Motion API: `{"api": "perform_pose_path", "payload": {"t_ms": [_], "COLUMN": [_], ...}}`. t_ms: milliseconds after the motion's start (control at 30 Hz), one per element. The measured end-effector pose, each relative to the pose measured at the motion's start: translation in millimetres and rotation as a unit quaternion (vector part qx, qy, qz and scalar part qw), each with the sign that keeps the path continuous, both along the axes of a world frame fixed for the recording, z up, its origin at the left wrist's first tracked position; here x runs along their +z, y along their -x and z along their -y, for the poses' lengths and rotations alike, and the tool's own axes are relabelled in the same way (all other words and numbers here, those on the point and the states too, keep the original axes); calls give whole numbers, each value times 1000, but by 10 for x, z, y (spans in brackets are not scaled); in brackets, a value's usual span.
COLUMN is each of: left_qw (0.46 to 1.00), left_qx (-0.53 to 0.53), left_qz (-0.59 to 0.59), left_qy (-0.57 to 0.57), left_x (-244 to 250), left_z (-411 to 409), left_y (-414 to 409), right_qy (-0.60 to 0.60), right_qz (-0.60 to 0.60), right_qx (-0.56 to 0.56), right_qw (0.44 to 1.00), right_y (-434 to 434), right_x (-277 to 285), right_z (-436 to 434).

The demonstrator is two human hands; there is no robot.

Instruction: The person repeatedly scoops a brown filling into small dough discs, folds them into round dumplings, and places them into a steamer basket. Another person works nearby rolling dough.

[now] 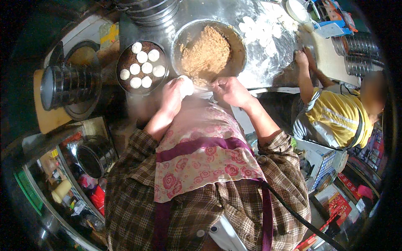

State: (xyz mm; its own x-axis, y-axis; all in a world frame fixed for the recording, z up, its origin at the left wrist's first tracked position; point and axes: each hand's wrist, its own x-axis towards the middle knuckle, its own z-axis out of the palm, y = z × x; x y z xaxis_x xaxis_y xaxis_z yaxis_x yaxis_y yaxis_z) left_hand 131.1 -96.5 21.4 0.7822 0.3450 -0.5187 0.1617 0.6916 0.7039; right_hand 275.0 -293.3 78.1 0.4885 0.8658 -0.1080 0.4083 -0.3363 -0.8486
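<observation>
My left hand (172,95) holds a piece of white dough (187,85) at the near rim of a large metal bowl (242,59). A mound of brown, crumbly filling (205,51) sits in this bowl. My right hand (231,91) is at the same rim on the right, fingers bent together. A bit of filling (200,82) lies close to its fingertips; whether the hand grips a tool there I cannot tell. Left of the bowl is a round steamer tray (125,56) with a dark base, bearing several round white filled buns (147,67) set apart.
Flat dough rounds (263,29) lie on the floured metal table (256,70). At right a co-worker in a yellow top (339,114) has both hands (304,58) on the table. Stacked steamers (154,12) stand at the back, others (73,86) at left.
</observation>
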Motion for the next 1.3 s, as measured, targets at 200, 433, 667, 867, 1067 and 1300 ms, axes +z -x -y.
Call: {"api": "perform_pose_path", "payload": {"t_ms": [200, 433, 667, 867, 1067, 1300], "left_qw": [999, 996, 988, 983, 970, 989], "left_qx": [23, -7, -98, -70, 7, 1], "left_qz": [48, 68, 119, 167, 160, 117], "left_qy": [7, -63, 9, -16, 182, 93], "left_x": [75, 453, 394, 129, 412, 426], "left_z": [-24, 11, -26, -83, -82, -36], "left_y": [-36, -260, -427, -375, -398, -388], "right_qy": [12, -8, -11, -74, -66, -66], "right_qz": [-191, -212, 172, 123, 41, 207], "right_qx": [-154, -221, -57, -78, -85, -27], "right_qw": [969, 952, 983, 987, 993, 976], "right_y": [-83, -119, 69, 91, -76, -140], "right_x": [-401, 268, 247, 128, 210, 289], "right_z": [136, 41, -33, 52, 95, 38]}}
